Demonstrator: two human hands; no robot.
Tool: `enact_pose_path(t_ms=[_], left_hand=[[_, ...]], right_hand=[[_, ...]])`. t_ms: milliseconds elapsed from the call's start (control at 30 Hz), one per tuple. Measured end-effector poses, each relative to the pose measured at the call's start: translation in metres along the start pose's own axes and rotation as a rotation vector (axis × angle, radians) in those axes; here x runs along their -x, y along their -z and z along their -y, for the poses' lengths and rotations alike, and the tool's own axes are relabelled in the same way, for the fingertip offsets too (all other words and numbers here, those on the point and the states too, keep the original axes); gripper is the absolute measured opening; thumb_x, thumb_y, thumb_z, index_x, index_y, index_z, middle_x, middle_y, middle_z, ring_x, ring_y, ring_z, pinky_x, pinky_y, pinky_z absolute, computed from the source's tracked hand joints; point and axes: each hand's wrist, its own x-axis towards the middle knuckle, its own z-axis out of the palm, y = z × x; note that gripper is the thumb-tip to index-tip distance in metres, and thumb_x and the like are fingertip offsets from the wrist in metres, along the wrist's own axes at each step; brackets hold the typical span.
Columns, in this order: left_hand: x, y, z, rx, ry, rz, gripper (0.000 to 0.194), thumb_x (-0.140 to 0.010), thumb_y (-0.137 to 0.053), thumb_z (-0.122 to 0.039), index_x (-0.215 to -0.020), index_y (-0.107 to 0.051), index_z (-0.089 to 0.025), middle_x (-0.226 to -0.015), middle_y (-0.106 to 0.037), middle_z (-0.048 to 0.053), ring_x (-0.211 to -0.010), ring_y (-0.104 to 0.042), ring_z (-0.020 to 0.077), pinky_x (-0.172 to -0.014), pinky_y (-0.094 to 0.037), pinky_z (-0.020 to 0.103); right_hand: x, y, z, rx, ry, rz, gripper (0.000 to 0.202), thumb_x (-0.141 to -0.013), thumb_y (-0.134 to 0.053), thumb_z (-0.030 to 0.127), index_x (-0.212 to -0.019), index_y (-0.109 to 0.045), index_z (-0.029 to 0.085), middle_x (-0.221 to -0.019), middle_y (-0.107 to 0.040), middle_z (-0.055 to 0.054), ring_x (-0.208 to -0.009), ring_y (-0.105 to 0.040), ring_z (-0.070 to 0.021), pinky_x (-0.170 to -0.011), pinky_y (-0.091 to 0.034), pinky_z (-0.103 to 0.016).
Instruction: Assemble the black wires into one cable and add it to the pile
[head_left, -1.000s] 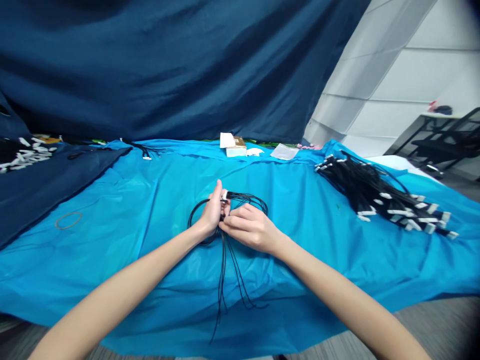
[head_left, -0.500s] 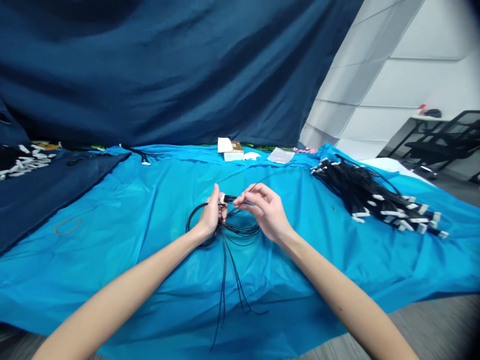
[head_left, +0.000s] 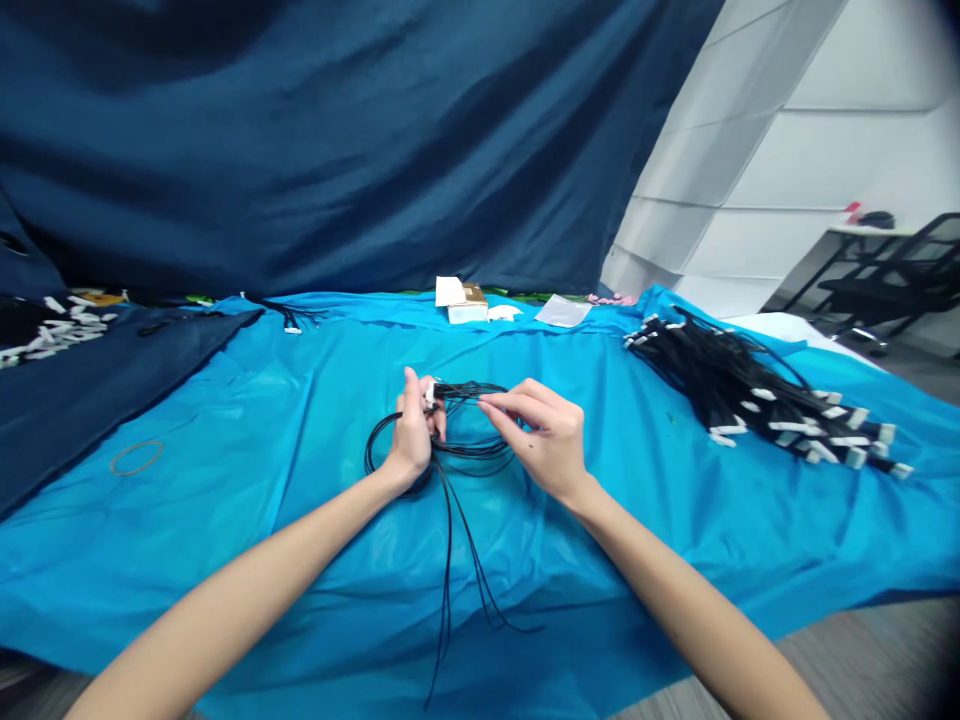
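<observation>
A coiled bundle of thin black cables hangs in front of me above the blue cloth. My left hand is closed around its left side, thumb pointing up. A white connector shows at the fingers of that hand. From it, black wires run right to my right hand, whose thumb and fingertips are pinched on them. Several loose cable ends dangle below the left hand. The left palm and some fingers hide part of the coil.
A pile of black cables with white connectors lies at the right, another pile at the far left on dark cloth. A small box and a white packet stand at the back. A thin ring lies left on the blue cloth.
My right hand has shifted slightly right and down along the wires, its fingers drawn closer together. The left hand and coil have moved a little left; more wire shows between the hands.
</observation>
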Motion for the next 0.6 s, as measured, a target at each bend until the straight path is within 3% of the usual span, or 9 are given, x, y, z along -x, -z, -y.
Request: enact_pose_path(t_ms=[200,600], left_hand=[[0.0047,0.0007,-0.004,-0.039,-0.08,-0.077,0.054,-0.077,-0.024,-0.069,-0.06,-0.04,-0.02,-0.04,-0.036,-0.004,-0.034,-0.036,0.0078,-0.035,-0.024,0.023],[0.0068,0.0015,-0.0043,-0.118,-0.15,-0.086,0.054,-0.078,-0.02,-0.067,-0.063,-0.041,-0.02,-0.037,-0.039,-0.004,-0.033,-0.036,0.0098,-0.037,-0.023,0.025]], right_hand=[[0.0008,-0.0022,0.0032,0.026,0.005,0.104,0.012,-0.078,-0.056,0.019,-0.07,-0.064,0.017,-0.061,-0.06,-0.001,-0.055,-0.05,-0.0097,-0.053,-0.041,-0.023],[0.0018,-0.0053,0.0043,-0.012,-0.044,0.097,0.012,-0.078,-0.057,0.018,-0.068,-0.064,0.015,-0.06,-0.059,-0.001,-0.053,-0.048,-0.0089,-0.052,-0.04,-0.022]])
